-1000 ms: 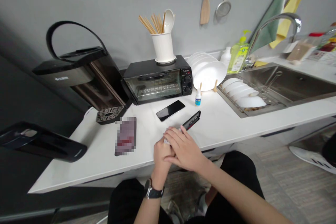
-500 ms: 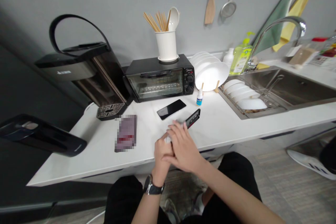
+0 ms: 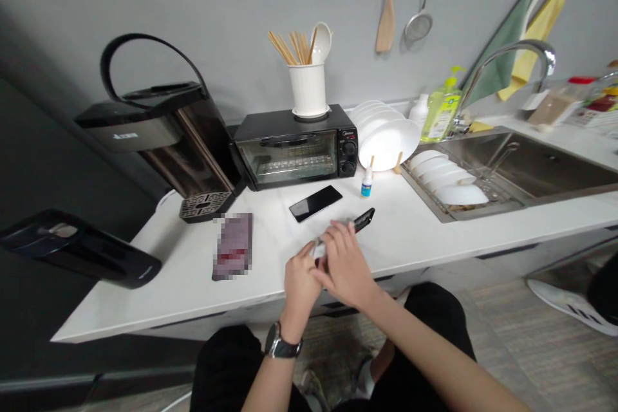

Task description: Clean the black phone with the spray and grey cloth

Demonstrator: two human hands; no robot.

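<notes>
With my left hand [image 3: 300, 282] and right hand [image 3: 347, 267] together at a pale item [image 3: 319, 248], closure indeterminate, a slip could drive the nearer phone [image 3: 365, 219], at 1 o'clock, into the bottle [image 3: 366, 188].

Black toaster oven [image 3: 293, 158] beside standing white plates [image 3: 392, 145]

A: Tally?
B: I count two hands [image 3: 348, 265]; two black phones [image 3: 315, 203]; one toaster oven [image 3: 294, 158]; one wristwatch [image 3: 273, 339].
A: Further back?
B: One wooden spatula [image 3: 386, 27], one strainer [image 3: 418, 26], one faucet [image 3: 533, 46], I log.
</notes>
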